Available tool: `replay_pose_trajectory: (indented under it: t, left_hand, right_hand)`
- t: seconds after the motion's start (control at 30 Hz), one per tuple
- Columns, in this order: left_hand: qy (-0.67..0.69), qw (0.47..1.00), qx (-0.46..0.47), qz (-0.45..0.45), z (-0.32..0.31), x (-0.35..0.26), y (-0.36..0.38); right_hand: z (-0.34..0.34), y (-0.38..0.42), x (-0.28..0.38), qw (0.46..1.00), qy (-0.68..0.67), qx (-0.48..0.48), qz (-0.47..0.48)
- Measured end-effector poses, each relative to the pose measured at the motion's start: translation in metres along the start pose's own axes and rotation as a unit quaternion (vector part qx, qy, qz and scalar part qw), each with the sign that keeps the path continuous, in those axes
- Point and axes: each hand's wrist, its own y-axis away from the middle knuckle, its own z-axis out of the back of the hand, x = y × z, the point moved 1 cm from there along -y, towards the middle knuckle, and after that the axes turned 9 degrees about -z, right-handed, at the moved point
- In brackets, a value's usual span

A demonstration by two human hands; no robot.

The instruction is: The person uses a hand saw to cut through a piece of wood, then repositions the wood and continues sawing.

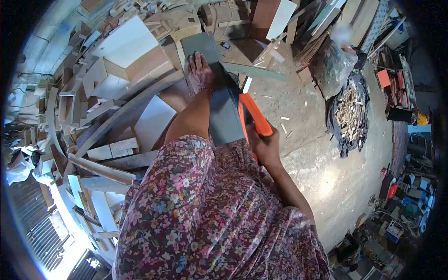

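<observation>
A long dark grey board (223, 122) lies lengthwise ahead of my body, its near end close to my floral clothing. My left hand (200, 73) presses down on the far part of this board, palm down with the fingers stretched out. On the right, my right hand (267, 148) is wrapped round the orange handle of a handsaw (254, 113). The saw's dark blade runs forward along the board's right edge, mostly seen edge-on. Beyond the blade, a narrow greenish strip (261, 71) sticks out to the right.
Wood offcuts and white panels (155, 120) crowd the left side. A black sack full of small wood pieces (351, 114) and a clear plastic bag (335, 65) stand on the concrete floor (308, 172) at right. Boards lean at the back; clutter lines the far right.
</observation>
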Motion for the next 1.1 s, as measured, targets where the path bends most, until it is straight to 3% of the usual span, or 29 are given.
replay_pose_trajectory:
  t: [0.13,0.23,0.3,0.37,0.53,0.6,0.7,0.9,1.0,1.1]
  left_hand:
    - [0.011,0.999,-0.031,0.015,-0.004,-0.001,-0.001]
    - [0.009,0.999,0.018,0.041,0.0,-0.004,0.0]
    - [-0.014,1.0,-0.015,0.012,-0.007,-0.001,0.001]
    - [-0.028,1.0,-0.002,0.006,-0.002,-0.003,0.0]
    - [-0.048,0.998,0.027,-0.003,0.011,-0.003,-0.004]
    - [0.003,0.998,0.054,0.029,0.015,-0.007,-0.007]
    - [0.032,0.999,0.03,0.026,-0.003,0.0,0.0]
    - [0.024,0.999,0.028,0.034,0.002,-0.005,-0.001]
    - [0.012,0.998,0.053,0.036,0.001,-0.005,-0.002]
    - [0.004,0.998,0.061,0.027,0.01,-0.007,-0.003]
  right_hand:
    - [0.017,0.039,0.011,0.999,0.023,0.013,-0.031]
    - [0.015,0.038,0.007,0.999,0.012,0.018,-0.028]
    - [0.01,0.027,-0.002,1.0,0.003,0.017,-0.026]
    - [-0.002,-0.006,-0.015,0.997,0.056,0.005,0.053]
    - [-0.026,-0.049,-0.018,0.997,0.029,0.017,0.063]
    - [-0.02,-0.043,-0.015,0.997,0.035,0.009,0.07]
    - [-0.008,-0.004,0.007,1.0,-0.013,-0.002,-0.019]
    - [0.013,0.031,-0.005,0.999,-0.005,0.015,-0.033]
    - [-0.006,0.004,-0.024,0.999,0.032,-0.011,0.033]
    - [-0.025,-0.036,-0.028,0.999,0.005,0.008,0.039]
